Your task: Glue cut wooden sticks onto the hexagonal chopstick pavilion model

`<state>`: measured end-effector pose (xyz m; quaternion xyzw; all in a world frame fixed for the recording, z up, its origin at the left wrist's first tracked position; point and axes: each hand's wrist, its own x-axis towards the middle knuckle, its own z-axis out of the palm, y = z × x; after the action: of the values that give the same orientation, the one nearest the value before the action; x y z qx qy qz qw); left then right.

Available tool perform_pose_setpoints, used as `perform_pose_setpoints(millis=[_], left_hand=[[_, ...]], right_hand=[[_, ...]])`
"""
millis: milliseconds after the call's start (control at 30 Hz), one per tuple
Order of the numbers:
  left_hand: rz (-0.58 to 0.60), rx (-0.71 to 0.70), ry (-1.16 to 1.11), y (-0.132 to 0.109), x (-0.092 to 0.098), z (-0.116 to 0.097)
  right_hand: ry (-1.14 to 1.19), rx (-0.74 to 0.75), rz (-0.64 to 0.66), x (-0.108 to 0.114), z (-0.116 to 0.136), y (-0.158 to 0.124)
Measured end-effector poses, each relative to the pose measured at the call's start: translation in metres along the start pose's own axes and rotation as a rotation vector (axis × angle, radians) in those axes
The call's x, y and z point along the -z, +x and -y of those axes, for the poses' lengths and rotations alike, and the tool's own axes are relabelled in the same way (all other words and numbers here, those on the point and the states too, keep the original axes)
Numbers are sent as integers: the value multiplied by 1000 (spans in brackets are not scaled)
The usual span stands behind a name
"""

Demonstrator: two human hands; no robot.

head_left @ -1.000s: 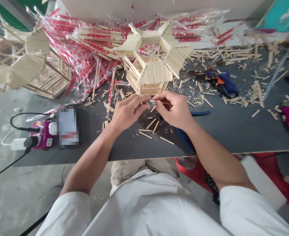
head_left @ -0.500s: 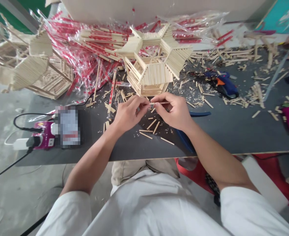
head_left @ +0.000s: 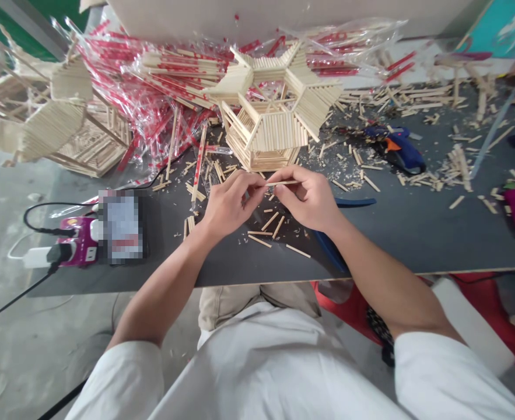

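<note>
Between my two hands a short thin wooden stick (head_left: pixel 282 183) lies level, just in front of a star-shaped lattice of glued sticks (head_left: pixel 279 131). My left hand (head_left: pixel 233 201) pinches its left end with thumb and forefinger. The right-hand part is gripped by my right hand (head_left: pixel 309 195), thumb below and forefinger above. Several cut stick pieces (head_left: pixel 270 221) lie on the dark table beneath my hands. Blue-handled pliers (head_left: pixel 329 248) rest partly hidden under my right wrist.
Behind the lattice spreads a heap of red-and-clear wrapped chopsticks (head_left: pixel 152 76). A blue glue gun (head_left: pixel 399 151) lies among scraps at right. At left are a second stick structure (head_left: pixel 82 128), a purple power adapter (head_left: pixel 80 239) and a phone (head_left: pixel 125 227). The table's front edge (head_left: pixel 458 270) runs before me.
Almost nothing differs. The stick has turned slightly in my fingers, and my right hand has shifted a very little.
</note>
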<state>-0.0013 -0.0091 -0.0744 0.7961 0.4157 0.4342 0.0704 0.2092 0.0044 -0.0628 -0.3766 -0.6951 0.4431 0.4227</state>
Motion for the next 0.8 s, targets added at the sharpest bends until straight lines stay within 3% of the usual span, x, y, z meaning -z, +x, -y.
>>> perform_pose_setpoints(millis=[267,600,733,800], left_hand=[[57,-67,6,0,1,2],[70,-157,112,0,1,2],[81,-197,206,2,2,-1],[142,-180,299,3,4,-3]], right_hand=[[-187,98,-124,-3,6,2],[-265,123,-110,-3,7,3],[-130,36,-102,-5,0,4],[-33,-46,-72,-6,-5,4]])
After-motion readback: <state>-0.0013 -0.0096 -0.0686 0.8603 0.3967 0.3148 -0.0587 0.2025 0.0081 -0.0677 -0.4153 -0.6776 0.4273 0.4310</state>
